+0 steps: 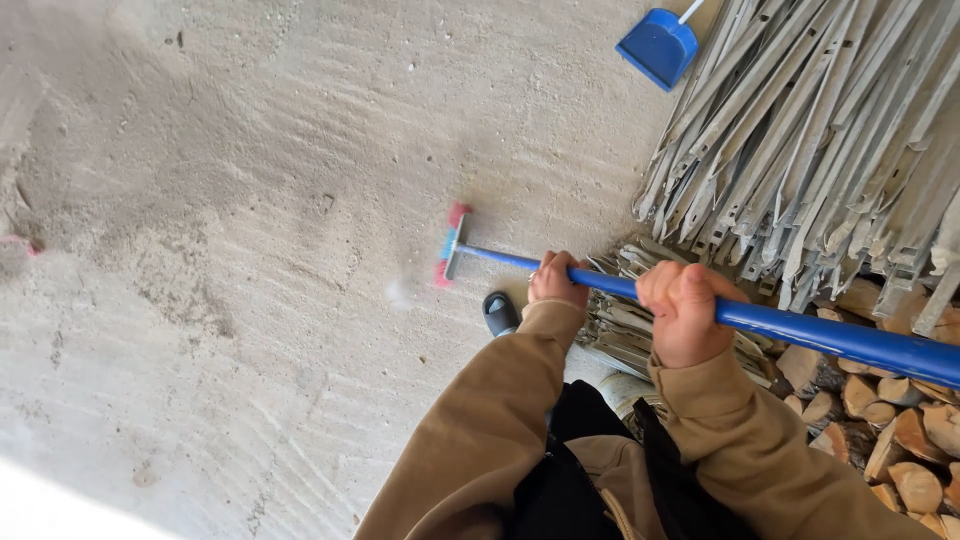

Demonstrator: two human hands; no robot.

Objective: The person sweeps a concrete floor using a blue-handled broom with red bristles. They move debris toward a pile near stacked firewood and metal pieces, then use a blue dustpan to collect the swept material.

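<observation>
Both hands wrap one blue broom handle [800, 328], left hand [556, 281] lower, right hand [686, 310] higher; its pink head [450, 246] sits mid-floor. One blue dustpan [657, 46] at 1 o'clock, one shoe [500, 313] nearby.

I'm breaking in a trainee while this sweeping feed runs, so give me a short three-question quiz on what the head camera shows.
1. True or false: both hands grip the broom handle.
2. Which hand is nearer the broom head? A) left hand B) right hand
3. Fill in: the blue dustpan lies on the concrete floor beside a stack of grey metal ____.

Key
1. True: both hands are closed around the blue handle.
2. A: the left hand is further down the handle, towards the pink bristles.
3. Posts: long grey metal lengths, with cut firewood below them.
</observation>
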